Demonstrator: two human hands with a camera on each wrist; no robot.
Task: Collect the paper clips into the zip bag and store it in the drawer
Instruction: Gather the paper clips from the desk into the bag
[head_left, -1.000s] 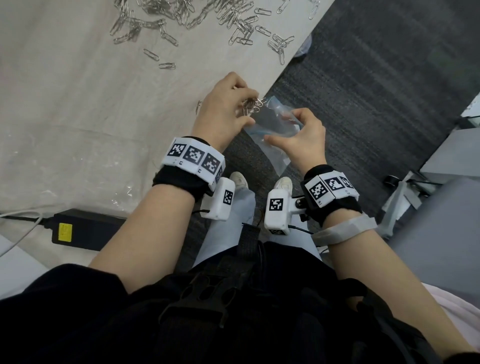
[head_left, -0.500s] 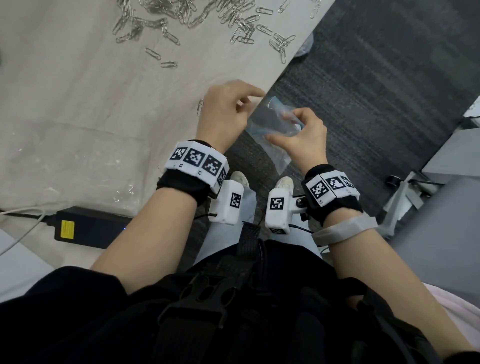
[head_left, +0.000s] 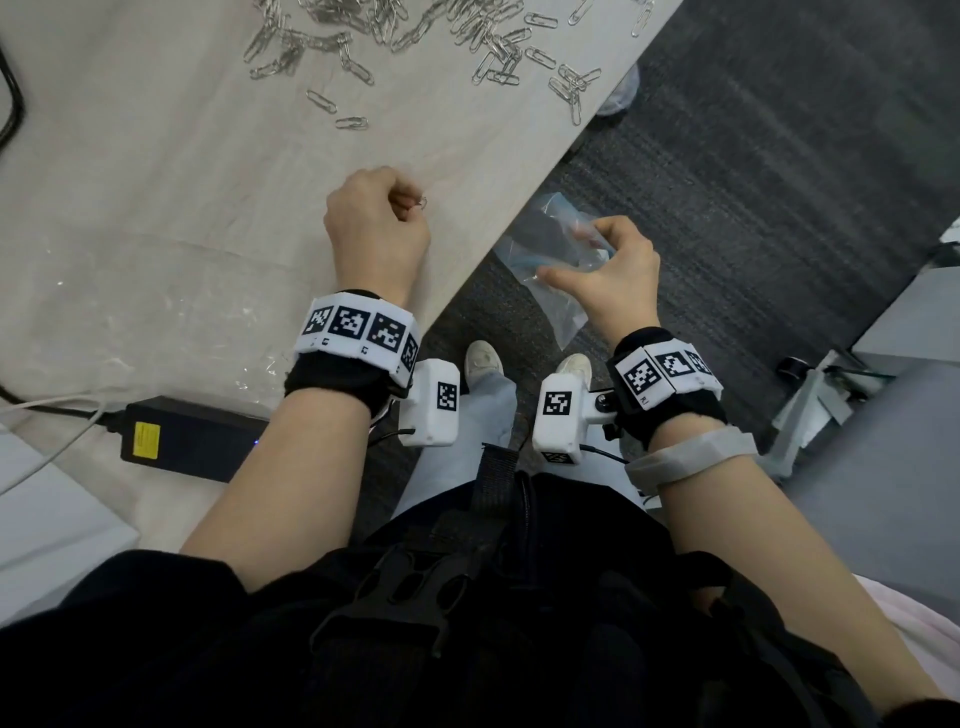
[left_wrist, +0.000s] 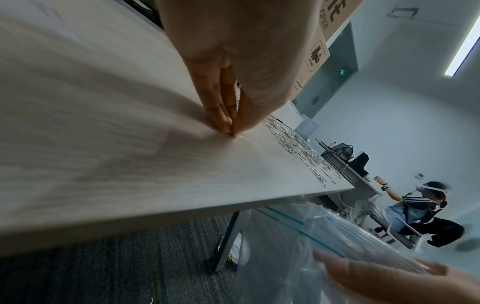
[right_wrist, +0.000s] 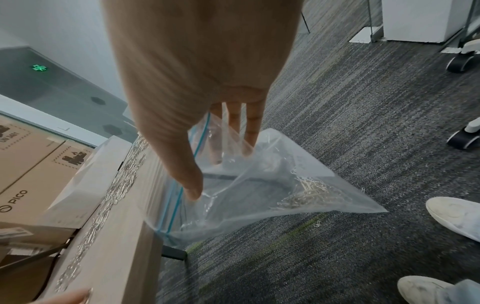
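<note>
The left hand pinches a single paper clip against the table, fingers curled tight. At its 3 o'clock, off the table edge, the right hand holds the zip bag open, clips heaped inside. Loose clips lie scattered at 12 o'clock.

This looks like an office. A pale wood-grain desk stands on grey carpet tile; stacked cardboard boxes sit beyond its far edge, chair castors roll nearby, and another seated person works at a further desk.
</note>
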